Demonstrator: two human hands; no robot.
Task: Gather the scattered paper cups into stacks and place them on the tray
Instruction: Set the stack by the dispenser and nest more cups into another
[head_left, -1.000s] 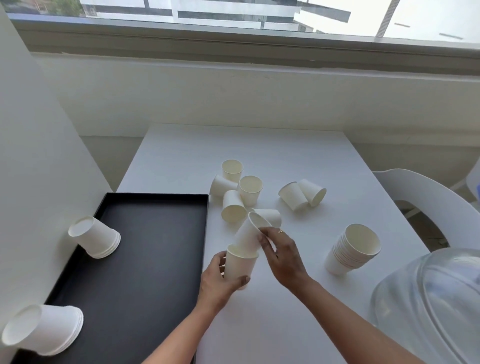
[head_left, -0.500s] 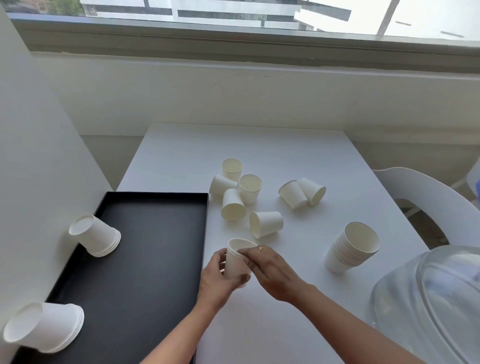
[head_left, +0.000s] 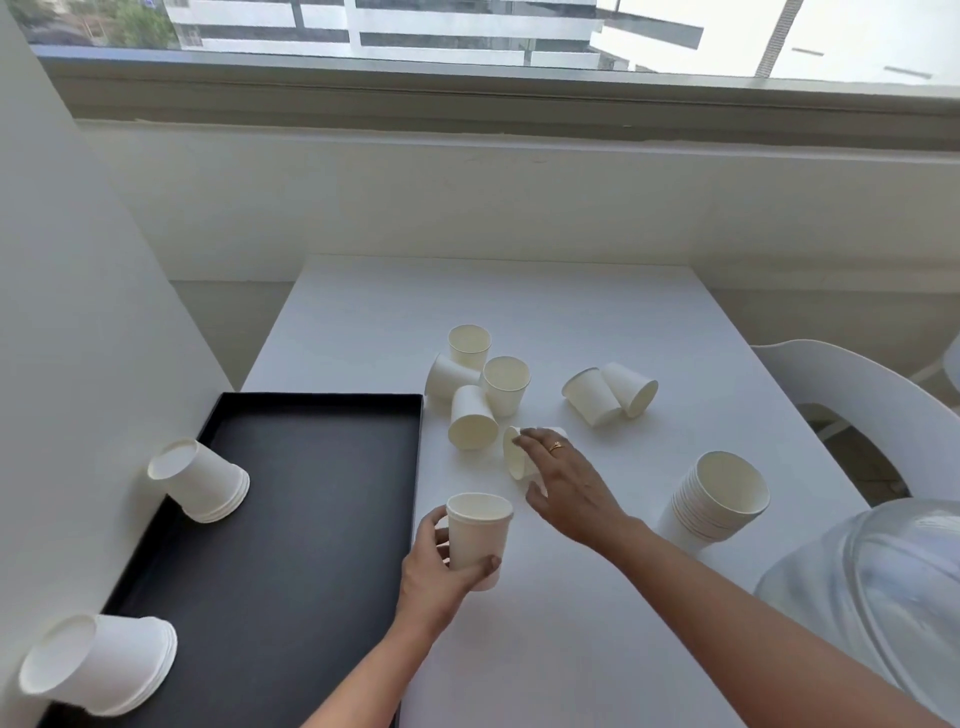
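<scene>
My left hand (head_left: 431, 577) grips a small upright stack of white paper cups (head_left: 478, 530) just right of the black tray (head_left: 311, 519). My right hand (head_left: 563, 480) reaches over a cup lying on its side (head_left: 515, 452), fingers curling round it. Several loose cups (head_left: 485, 389) cluster behind it, and a pair of tipped cups (head_left: 610, 395) lies further right. A tall leaning stack (head_left: 719, 499) sits at the right. Two inverted stacks (head_left: 200, 480) (head_left: 98, 662) lean against the left wall on the tray.
A white panel (head_left: 67, 364) borders the tray's left side. A white chair (head_left: 872, 405) stands at the table's right edge. A clear plastic dome (head_left: 883, 587) bulges at the lower right. The white table (head_left: 493, 296) ends at the window wall.
My right hand pushed a cup down into the stack in my left hand, let go, and has now moved forward onto the cup lying on its side.
</scene>
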